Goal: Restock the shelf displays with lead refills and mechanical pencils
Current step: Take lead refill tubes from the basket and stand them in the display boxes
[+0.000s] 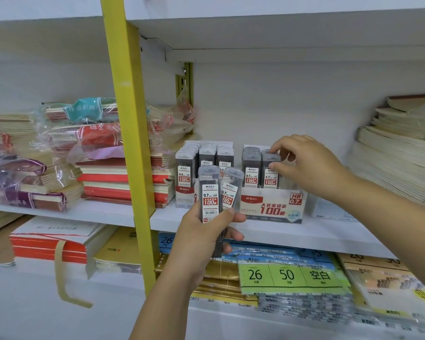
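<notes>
My left hand (201, 236) grips two clear 0.7 HB lead refill cases (210, 192) upright in front of the shelf, fanned slightly apart. My right hand (302, 163) pinches the top of a lead refill case (270, 174) standing in the right row of the white 0.7 display box (272, 207). Another row of cases (251, 168) fills that box to the left. A second display box of 0.5 refills (184, 192) stands beside it, with three packed rows, partly hidden behind the cases in my left hand.
A yellow shelf upright (130, 133) rises just left of the boxes. Stacked notebooks (123, 177) and plastic-wrapped books (84, 133) lie to the left, and a tall pile of exercise books (400, 153) to the right. Loose-leaf paper packs (287, 276) fill the shelf below.
</notes>
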The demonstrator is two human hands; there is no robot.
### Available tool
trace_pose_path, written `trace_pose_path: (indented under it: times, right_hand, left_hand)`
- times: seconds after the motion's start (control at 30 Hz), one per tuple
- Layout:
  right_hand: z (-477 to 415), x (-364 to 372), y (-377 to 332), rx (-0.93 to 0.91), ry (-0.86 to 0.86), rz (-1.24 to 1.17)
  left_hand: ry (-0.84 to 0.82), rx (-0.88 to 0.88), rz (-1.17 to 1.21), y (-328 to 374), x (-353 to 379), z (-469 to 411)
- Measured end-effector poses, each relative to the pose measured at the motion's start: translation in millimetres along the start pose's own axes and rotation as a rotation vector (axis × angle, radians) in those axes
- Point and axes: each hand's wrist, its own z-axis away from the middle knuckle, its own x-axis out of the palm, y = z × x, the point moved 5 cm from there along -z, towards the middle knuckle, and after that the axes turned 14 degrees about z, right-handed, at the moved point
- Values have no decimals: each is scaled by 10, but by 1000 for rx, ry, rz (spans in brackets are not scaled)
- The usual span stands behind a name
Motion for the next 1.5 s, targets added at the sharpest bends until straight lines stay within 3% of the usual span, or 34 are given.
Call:
trace_pose_path:
  times: [0.2,0.3,0.43,0.6,0.73,0.87,1.1,1.27,1.5]
  right_hand:
    - [54,-38,-15,16,26,227]
    - [244,-179,-119,44,136,-46]
    - [485,-126,-461,80,-103,-663]
    - [568,-104,-576,130,-56,-850]
    - [475,-313,-283,243,168,-915]
    - [247,-572,14,201,281,-751]
    - [90,-343,57,71,105,-409]
    - [3,-194,55,64,14,-342]
    - [-71,-90,-6,4,-8,-132]
  left_hand:
    - [-17,-19,-41,12,7,34]
    - [-37,-32,-44,25,18,66]
    - [-90,-58,-53,19,78,109]
    - [-150,-72,-20,-12,164,160]
    - [-129,-53,-1,6,128,146]
    - [-70,-7,-71,16,36,115]
    - [-60,-61,-102,-22,-7,66]
    - [-54,-81,-95,-28,-28,60]
    - [-42,-17,-77,19,-43,70]
